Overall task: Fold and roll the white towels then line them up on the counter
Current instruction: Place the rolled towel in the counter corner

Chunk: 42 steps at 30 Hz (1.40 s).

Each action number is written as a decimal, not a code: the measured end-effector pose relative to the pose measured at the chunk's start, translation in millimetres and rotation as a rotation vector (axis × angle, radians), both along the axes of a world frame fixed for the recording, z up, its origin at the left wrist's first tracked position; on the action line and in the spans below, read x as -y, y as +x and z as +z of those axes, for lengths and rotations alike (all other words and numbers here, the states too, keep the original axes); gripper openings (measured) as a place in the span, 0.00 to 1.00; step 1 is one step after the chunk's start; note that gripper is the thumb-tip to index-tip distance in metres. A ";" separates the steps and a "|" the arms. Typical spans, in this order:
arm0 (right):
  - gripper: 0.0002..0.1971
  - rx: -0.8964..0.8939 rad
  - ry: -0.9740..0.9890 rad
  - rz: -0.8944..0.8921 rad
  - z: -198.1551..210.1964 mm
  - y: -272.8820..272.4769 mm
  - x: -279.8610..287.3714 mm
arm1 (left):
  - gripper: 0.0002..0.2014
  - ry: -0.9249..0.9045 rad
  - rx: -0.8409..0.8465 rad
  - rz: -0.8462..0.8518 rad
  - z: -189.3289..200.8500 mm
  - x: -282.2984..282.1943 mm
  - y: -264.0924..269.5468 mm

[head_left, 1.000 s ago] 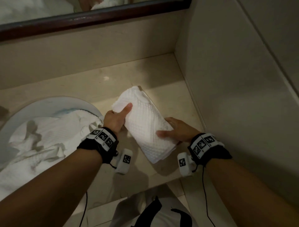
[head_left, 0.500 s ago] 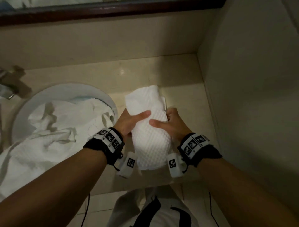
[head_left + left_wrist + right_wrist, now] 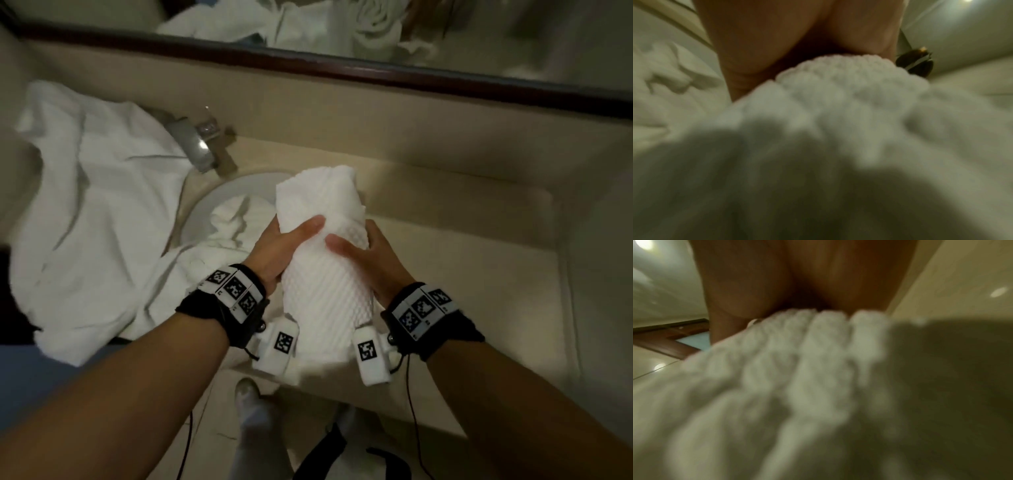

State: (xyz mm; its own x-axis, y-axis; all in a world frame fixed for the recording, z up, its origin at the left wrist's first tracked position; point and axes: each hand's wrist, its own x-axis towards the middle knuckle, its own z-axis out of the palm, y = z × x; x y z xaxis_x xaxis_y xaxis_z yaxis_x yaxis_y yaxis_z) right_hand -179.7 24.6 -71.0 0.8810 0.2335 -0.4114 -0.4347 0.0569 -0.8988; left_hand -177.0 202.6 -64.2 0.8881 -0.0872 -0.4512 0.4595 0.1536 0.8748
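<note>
- The left hand (image 3: 279,251) and right hand (image 3: 371,258) clasp one rolled white waffle-weave towel (image 3: 325,274) from either side, thumbs laid across its top, fingers wrapped underneath out of sight.
- Both wrists wear black straps with white blocks printed in black-and-white square codes.
- The roll is a fat cylinder, its surface a grid of small raised squares; the far end shows loose folded layers, the near end hangs between the wrists.
- In the left wrist view the same bumpy cloth (image 3: 838,105) fills the blurred frame under the palm (image 3: 777,40).
- It is held above the smooth beige stone counter (image 3: 462,246), just right of the round white sink basin (image 3: 226,198); I cannot tell whether it touches the counter.
- Half a second earlier the roll sat lower against the counter near the right wall; now the view has swung left, bringing a curved brushed-metal faucet (image 3: 195,144) and a dark wooden mirror frame (image 3: 342,68) into sight.
- A crumpled white towel heap (image 3: 102,212) spills from the basin over the counter's left side, soft and creased.
</note>
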 end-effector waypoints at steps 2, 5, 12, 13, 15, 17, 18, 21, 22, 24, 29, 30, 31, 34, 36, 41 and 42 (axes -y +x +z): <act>0.43 0.026 -0.038 0.011 5.2 3.1 -40.6 | 0.31 -0.006 0.028 0.048 10.1 -39.8 -7.4; 0.44 0.078 -0.073 0.031 14.5 6.6 -108.2 | 0.26 -0.014 0.058 0.110 23.6 -105.7 -19.3; 0.42 0.091 0.002 0.039 32.8 6.7 -275.0 | 0.29 0.005 0.112 0.172 49.8 -268.4 -44.2; 0.43 0.091 0.011 0.037 35.4 6.1 -296.4 | 0.29 0.009 0.113 0.169 52.1 -289.0 -47.4; 0.43 0.086 0.051 0.043 38.6 5.6 -334.0 | 0.34 0.018 0.110 0.167 54.7 -326.4 -52.8; 0.40 0.086 0.084 0.046 40.7 6.2 -365.0 | 0.41 0.023 0.107 0.175 54.5 -359.2 -56.1; 0.38 0.081 0.097 0.044 41.6 7.7 -378.3 | 0.44 0.023 0.103 0.183 53.7 -373.3 -56.5; 0.39 0.058 0.129 0.009 42.3 19.2 -409.4 | 0.45 0.024 0.071 0.212 50.7 -404.8 -53.6; 0.39 0.054 0.137 -0.008 42.4 24.2 -417.1 | 0.44 0.028 0.054 0.211 49.2 -412.4 -50.9; 0.36 0.047 0.146 -0.029 41.3 36.2 -429.1 | 0.38 0.050 0.016 0.193 46.6 -425.3 -43.7; 0.28 0.037 0.152 -0.044 28.8 76.8 -449.9 | 0.18 0.105 -0.048 0.268 39.3 -455.0 -13.6; 0.29 0.031 0.151 -0.039 24.5 86.3 -454.8 | 0.17 0.119 -0.052 0.304 35.7 -461.6 -4.9; 0.30 0.023 0.149 -0.037 20.2 96.6 -459.7 | 0.16 0.138 -0.061 0.346 31.0 -469.0 5.2; 0.35 -0.010 0.158 -0.039 9.0 127.2 -473.5 | 0.12 0.214 -0.097 0.465 14.2 -492.0 42.3; 0.37 -0.033 0.162 -0.044 3.5 144.8 -480.8 | 0.11 0.293 -0.097 0.503 -0.7 -505.9 65.8; 0.41 -0.042 0.140 -0.063 -10.6 182.7 -490.7 | 0.18 0.421 -0.059 0.584 -29.7 -529.2 124.6; 0.44 -0.046 0.138 -0.066 -11.6 188.2 -491.9 | 0.20 0.432 -0.052 0.597 -35.0 -532.9 136.8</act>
State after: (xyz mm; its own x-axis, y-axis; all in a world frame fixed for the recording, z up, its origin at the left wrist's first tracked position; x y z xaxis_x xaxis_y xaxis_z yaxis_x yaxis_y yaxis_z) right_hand 8.5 516.5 -82.6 0.8773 0.2328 -0.4197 -0.4665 0.2084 -0.8596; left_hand -40.2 735.5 -99.2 0.7050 0.5994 -0.3791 0.4482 0.0378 0.8932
